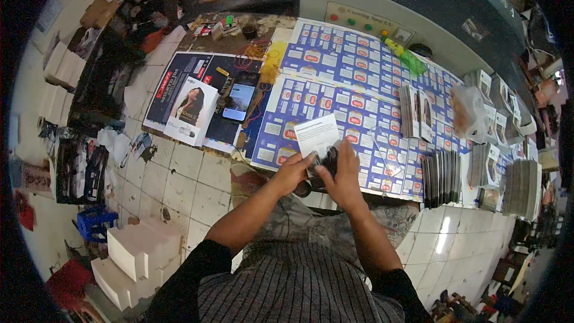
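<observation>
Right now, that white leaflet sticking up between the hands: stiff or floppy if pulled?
Probably floppy: the leaflet looks like one thin sheet. Likely very light, since it stands up held only at its lower edge between the left hand and right hand. It may crease or tear easily.

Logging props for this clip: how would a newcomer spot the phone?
Start at the table covered in blue printed sheets. On its left end lies a dark poster; the black rectangular smartphone rests there, right of a white carton. Only it has a lit screen.
</observation>
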Action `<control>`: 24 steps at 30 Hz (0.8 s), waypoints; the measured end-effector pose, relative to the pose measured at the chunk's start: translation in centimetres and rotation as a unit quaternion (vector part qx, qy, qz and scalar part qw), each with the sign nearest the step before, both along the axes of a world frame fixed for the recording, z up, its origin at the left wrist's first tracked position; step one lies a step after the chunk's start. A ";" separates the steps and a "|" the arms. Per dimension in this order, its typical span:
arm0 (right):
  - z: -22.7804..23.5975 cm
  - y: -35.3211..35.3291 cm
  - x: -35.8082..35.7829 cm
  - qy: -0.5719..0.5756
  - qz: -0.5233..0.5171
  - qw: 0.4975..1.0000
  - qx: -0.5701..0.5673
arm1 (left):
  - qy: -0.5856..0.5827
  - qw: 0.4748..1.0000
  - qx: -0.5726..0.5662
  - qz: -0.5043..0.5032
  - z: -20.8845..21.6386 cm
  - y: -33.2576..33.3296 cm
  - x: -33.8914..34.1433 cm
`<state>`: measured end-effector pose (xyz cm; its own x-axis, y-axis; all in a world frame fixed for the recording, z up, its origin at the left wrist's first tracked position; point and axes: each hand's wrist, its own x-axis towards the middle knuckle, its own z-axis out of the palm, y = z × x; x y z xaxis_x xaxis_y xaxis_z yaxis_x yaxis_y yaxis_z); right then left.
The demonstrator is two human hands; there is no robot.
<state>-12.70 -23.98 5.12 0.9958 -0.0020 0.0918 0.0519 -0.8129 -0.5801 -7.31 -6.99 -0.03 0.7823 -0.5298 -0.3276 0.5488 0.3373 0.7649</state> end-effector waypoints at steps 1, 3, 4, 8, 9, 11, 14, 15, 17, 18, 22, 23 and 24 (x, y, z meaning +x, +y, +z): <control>0.1 0.0 0.2 -0.024 -0.041 0.996 0.071 | 0.012 1.000 -0.025 -0.009 0.0 0.0 0.0; 0.1 -0.2 0.3 -0.017 -0.063 0.994 0.085 | 0.024 0.998 -0.050 -0.017 0.4 0.1 -0.1; 0.2 -0.3 0.3 0.000 -0.042 0.998 0.054 | 0.022 0.999 -0.021 -0.029 0.8 0.4 -0.2; 0.4 0.0 -0.1 -0.026 -0.029 0.999 -0.021 | 0.034 0.996 0.060 -0.061 3.6 0.5 -0.1; 0.5 0.4 -0.3 -0.028 -0.024 0.999 -0.019 | 0.033 0.996 0.062 -0.055 2.7 0.6 -0.2; 0.4 0.9 -0.5 -0.069 0.033 0.996 -0.043 | -0.018 0.999 -0.038 -0.017 -0.2 0.5 -0.6; 0.5 1.0 -0.7 -0.065 -0.063 0.994 0.061 | 0.071 0.994 -0.087 -0.012 0.0 0.5 -0.8; 0.7 0.8 -0.5 -0.065 -0.063 0.994 0.063 | 0.071 0.994 -0.085 -0.012 0.4 0.6 -1.0; 1.0 0.1 0.4 -0.077 -0.081 0.993 0.042 | 0.080 0.995 -0.058 0.005 1.0 0.7 -1.2; 0.8 0.0 0.6 -0.036 -0.055 0.998 -0.010 | 0.078 0.995 -0.058 0.003 0.5 0.7 -1.1; 0.9 1.1 -0.2 -0.065 -0.040 0.996 -0.050 | 0.060 0.994 -0.095 -0.008 -0.2 0.6 -1.0; 1.2 1.1 -0.3 -0.065 -0.041 0.996 -0.050 | 0.068 0.993 -0.094 -0.004 0.1 0.6 -1.0; 1.7 1.3 -0.4 -0.087 -0.031 0.995 -0.036 | 0.068 0.993 -0.092 -0.003 -0.2 0.7 -1.1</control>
